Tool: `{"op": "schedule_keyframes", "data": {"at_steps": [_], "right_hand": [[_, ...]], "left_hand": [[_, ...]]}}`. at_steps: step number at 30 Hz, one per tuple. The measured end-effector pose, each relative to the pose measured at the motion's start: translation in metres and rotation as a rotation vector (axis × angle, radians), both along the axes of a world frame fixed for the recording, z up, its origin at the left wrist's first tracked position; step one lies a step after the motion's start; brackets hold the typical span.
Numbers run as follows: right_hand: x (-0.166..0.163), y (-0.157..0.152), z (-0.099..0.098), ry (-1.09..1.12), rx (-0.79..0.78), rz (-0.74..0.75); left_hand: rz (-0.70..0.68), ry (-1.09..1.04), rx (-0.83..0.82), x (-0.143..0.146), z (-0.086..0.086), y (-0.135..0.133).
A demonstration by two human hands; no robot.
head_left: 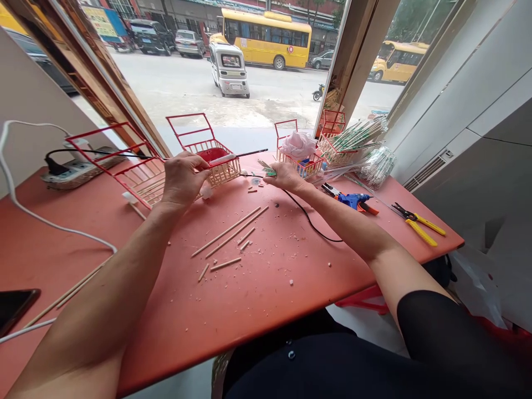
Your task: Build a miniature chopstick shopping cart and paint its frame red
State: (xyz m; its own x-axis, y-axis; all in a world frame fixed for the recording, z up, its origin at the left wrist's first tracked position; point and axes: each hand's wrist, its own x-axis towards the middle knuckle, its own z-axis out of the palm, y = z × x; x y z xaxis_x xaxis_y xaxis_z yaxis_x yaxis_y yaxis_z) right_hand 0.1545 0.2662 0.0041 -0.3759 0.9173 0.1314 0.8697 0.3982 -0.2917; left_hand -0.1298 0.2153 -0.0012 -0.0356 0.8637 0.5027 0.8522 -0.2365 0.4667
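Note:
My left hand (183, 177) is closed around a thin pen-like tool (233, 157) with a white grip and a black tip, held against a small basket (216, 160) of wooden sticks with a red wire frame. My right hand (285, 176) rests on the red table (249, 299) beside a second small basket (301, 160), fingers pinched on something small and greenish I cannot make out. A black cord (310, 219) runs under that wrist. Loose wooden sticks (233, 230) lie between my arms.
A blue glue gun (353, 200) and yellow-handled pliers (419, 221) lie at the right. Bundles of wrapped sticks (361, 147) pile up at the back right. A power strip (72, 169) with cables sits at the left, a phone (14, 307) at the near left edge.

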Motion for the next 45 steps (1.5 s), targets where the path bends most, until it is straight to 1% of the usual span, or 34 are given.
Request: {"op": "schedule_keyframes", "data": {"at_steps": [2, 4, 7, 11, 14, 19, 25, 29, 31, 34, 36, 37, 41, 45], "right_hand": [[-0.002, 0.001, 0.000, 0.046, 0.010, -0.010], [-0.004, 0.002, 0.001, 0.143, 0.006, -0.028], [-0.006, 0.002, 0.001, 0.298, -0.071, -0.011], [-0.007, -0.005, -0.001, 0.336, -0.207, 0.073], [-0.010, -0.009, -0.003, 0.358, -0.244, 0.083], [-0.024, -0.013, -0.009, 0.354, -0.237, 0.057], [-0.032, -0.006, -0.013, 0.391, -0.107, -0.026], [-0.036, -0.004, -0.012, 0.424, -0.062, -0.041], [-0.041, -0.006, -0.012, 0.470, -0.087, -0.032], [-0.046, -0.009, -0.010, 0.543, -0.216, 0.020], [-0.046, -0.009, -0.008, 0.514, -0.276, 0.056], [-0.046, -0.009, -0.007, 0.483, -0.280, 0.060], [-0.044, -0.004, -0.005, 0.381, -0.184, -0.012], [-0.050, 0.001, -0.008, 0.260, -0.067, -0.048]], "left_hand": [[-0.006, -0.008, 0.003, -0.002, 0.001, -0.001], [-0.010, -0.016, 0.008, -0.004, 0.001, -0.003], [-0.015, -0.028, 0.012, -0.008, 0.001, -0.005], [-0.017, -0.030, 0.017, -0.012, -0.001, -0.007], [-0.030, -0.041, 0.020, -0.014, -0.002, -0.008], [-0.043, -0.080, 0.014, -0.015, -0.001, -0.012], [-0.071, -0.104, 0.033, -0.018, 0.000, -0.018], [-0.091, -0.116, 0.048, -0.023, 0.000, -0.021], [-0.093, -0.121, 0.045, -0.025, 0.000, -0.022], [-0.088, -0.132, 0.031, -0.026, 0.000, -0.025], [-0.087, -0.135, 0.031, -0.026, -0.001, -0.027], [-0.087, -0.135, 0.034, -0.026, -0.001, -0.027], [-0.106, -0.134, 0.053, -0.029, -0.002, -0.028], [-0.117, -0.119, 0.062, -0.031, -0.004, -0.027]]}}
